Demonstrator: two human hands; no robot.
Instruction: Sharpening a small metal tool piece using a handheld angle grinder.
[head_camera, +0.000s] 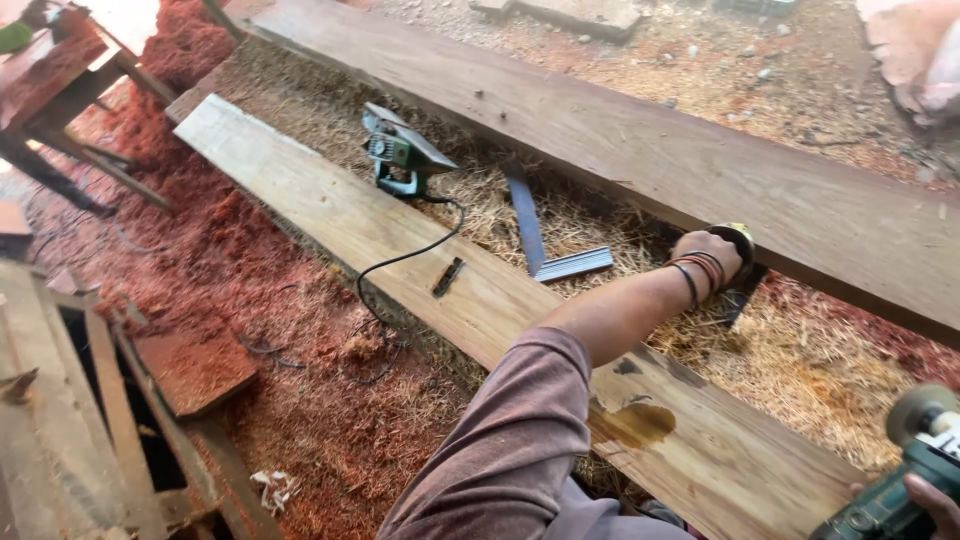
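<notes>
A green planer (402, 152) and steel square (545, 240) lie on shavings (300, 110).

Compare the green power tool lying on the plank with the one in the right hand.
The green planer lies unheld on the near plank, cord trailing; the green grinder is gripped by the right hand. The planer is boxy with a flat sole; the grinder carries a round disc. Both are green.

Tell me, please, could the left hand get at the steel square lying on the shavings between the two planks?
Probably yes: the left hand is stretched out close to the steel square, with only loose shavings between them, though it already grips a yellow-and-black object.
</notes>
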